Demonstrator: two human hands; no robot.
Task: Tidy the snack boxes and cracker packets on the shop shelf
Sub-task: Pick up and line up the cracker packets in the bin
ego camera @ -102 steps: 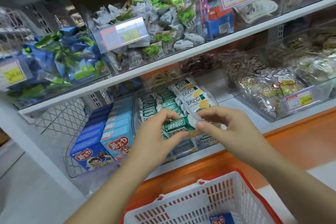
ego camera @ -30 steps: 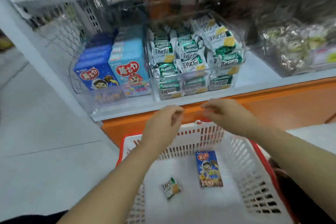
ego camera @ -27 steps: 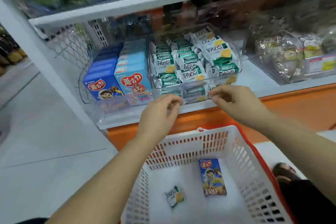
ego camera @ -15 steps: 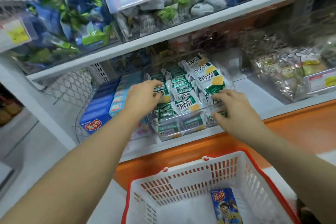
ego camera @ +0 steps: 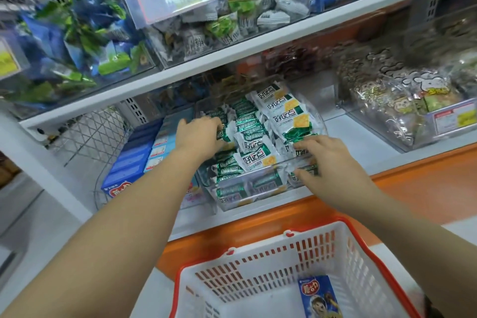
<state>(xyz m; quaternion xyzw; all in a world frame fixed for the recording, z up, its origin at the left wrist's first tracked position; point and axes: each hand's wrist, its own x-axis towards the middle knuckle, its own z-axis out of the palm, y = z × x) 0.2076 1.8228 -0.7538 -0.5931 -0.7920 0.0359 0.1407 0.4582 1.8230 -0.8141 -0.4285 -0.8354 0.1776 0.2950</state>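
The cracker packets (ego camera: 254, 142) are small green-and-white foil pouches, some printed with a yellow cracker, heaped in 3 loose rows running front to back. The left hand (ego camera: 198, 137) lies on the left row, and the right hand (ego camera: 330, 160) lies on the heap's front right corner. Between the 2 hands the packets tilt and overlap. The snack boxes (ego camera: 134, 160) stand just left of the left hand in 2 tight rows, dark blue outermost and light blue nearest the wrist. 1 more blue box (ego camera: 320, 297) lies flat, face up, well below the right hand.
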